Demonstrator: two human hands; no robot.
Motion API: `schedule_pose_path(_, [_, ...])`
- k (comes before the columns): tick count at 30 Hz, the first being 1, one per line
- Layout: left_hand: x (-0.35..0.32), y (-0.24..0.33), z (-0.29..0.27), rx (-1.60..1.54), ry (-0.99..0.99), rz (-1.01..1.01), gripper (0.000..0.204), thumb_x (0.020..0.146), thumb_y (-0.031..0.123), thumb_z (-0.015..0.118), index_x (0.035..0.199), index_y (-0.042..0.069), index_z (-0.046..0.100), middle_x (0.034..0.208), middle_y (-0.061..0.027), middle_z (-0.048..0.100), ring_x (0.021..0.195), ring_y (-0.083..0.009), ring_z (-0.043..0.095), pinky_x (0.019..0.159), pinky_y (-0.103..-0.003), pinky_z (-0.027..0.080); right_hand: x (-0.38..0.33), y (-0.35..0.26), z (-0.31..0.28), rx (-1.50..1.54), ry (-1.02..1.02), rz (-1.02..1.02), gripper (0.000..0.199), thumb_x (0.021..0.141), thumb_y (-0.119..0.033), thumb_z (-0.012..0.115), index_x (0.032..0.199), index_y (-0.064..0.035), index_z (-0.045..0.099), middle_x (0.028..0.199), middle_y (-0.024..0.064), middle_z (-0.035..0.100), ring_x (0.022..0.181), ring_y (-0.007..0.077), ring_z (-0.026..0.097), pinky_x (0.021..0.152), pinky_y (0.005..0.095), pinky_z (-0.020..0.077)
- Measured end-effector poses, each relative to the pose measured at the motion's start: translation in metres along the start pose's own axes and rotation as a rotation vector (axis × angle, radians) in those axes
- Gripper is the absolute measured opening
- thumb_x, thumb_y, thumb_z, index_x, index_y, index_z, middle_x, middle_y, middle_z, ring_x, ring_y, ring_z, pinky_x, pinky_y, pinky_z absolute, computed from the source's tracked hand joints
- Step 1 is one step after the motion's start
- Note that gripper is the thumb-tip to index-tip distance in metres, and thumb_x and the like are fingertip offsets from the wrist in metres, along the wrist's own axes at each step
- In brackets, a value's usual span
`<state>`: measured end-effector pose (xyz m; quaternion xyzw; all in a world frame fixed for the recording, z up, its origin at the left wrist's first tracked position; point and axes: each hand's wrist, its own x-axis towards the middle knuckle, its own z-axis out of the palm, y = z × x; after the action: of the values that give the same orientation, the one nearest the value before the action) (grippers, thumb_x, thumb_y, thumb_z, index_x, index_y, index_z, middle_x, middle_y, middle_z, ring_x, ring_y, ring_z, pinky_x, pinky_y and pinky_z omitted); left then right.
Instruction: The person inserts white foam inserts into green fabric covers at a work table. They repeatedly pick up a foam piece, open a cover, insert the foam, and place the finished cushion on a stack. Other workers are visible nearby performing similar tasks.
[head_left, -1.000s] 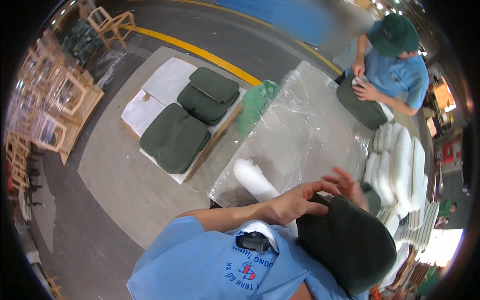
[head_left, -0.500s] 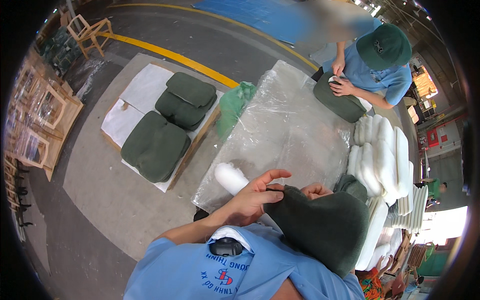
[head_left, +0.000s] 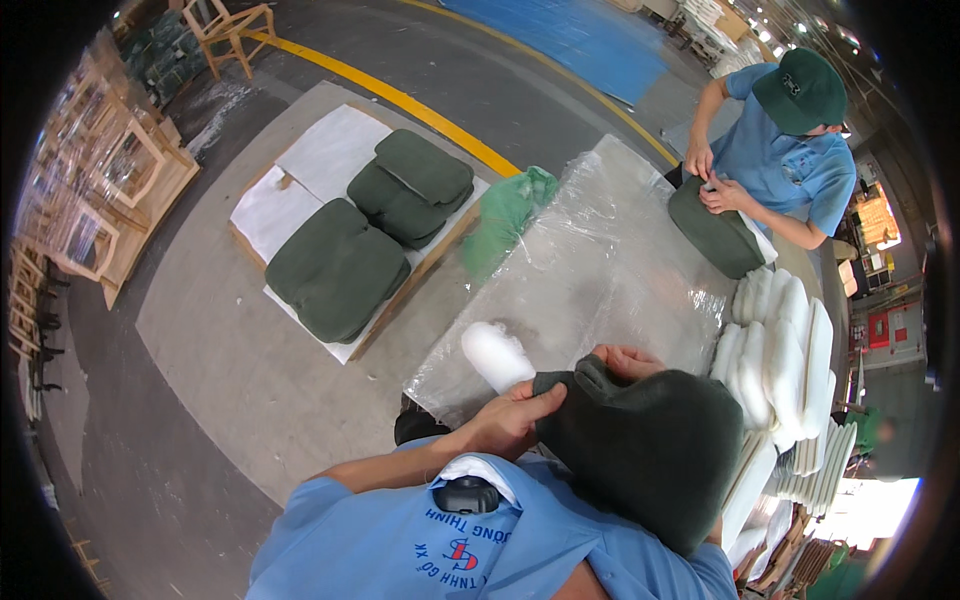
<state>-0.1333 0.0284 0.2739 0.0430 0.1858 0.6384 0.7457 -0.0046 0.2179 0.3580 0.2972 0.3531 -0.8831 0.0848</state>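
You're mid-stuffing: your left hand (head_left: pixel 510 420) and right hand (head_left: pixel 628 360) both grip the mouth of the dark green cushion cover (head_left: pixel 645 450) at the table's (head_left: pixel 600 270) near edge, so next work the white foam pad (head_left: pixel 497 352) deeper in.

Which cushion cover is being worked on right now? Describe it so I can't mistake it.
Start at the plastic-covered table and go to its near edge. The dark green cover is gripped by the left hand and right hand. Unlike the cushions on the pallet, white stuffing sticks out.
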Motion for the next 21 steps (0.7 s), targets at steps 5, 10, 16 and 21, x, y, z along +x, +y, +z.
schedule_pose_path(5, [0.003,0.015,-0.001,0.118,0.359,0.128,0.036,0.113,0.029,0.051,0.136,0.004,0.063,0.123,-0.0056,0.071,0.110,-0.0149,0.067,0.096,-0.031,0.054,0.052,0.010,-0.017,-0.375,0.075,-0.126,0.026,0.106,-0.029,0.063,0.110,-0.0032,0.068,0.093,0.0017,0.071,0.085,0.0108,0.067,0.076,0.0277,0.0542])
schedule_pose_path(10, [0.018,0.019,-0.034,0.320,0.529,0.429,0.030,0.113,0.023,0.051,0.122,0.001,0.070,0.107,-0.0038,0.074,0.096,-0.0114,0.066,0.086,-0.028,0.053,0.109,0.007,-0.030,-0.827,0.097,-0.249,0.024,0.102,-0.027,0.067,0.107,-0.0032,0.070,0.092,-0.0006,0.069,0.086,0.0076,0.061,0.076,0.0270,0.0509])
schedule_pose_path(16, [0.022,0.021,-0.095,0.716,0.812,0.535,0.030,0.112,0.021,0.052,0.125,-0.001,0.069,0.108,-0.0067,0.074,0.098,-0.0142,0.065,0.092,-0.030,0.051,0.170,0.015,-0.037,-0.737,-0.083,-0.174,0.021,0.100,-0.024,0.066,0.101,-0.0036,0.071,0.087,0.0005,0.068,0.083,0.0080,0.061,0.074,0.0275,0.0509])
schedule_pose_path(21, [0.030,0.013,-0.132,0.773,0.942,0.532,0.034,0.113,0.024,0.049,0.130,0.001,0.067,0.116,-0.0141,0.074,0.110,-0.0197,0.066,0.100,-0.033,0.049,0.214,0.040,-0.071,-0.652,-0.207,-0.225,0.016,0.099,-0.022,0.066,0.100,-0.0073,0.073,0.092,0.0016,0.071,0.085,0.0116,0.065,0.077,0.0329,0.0538])
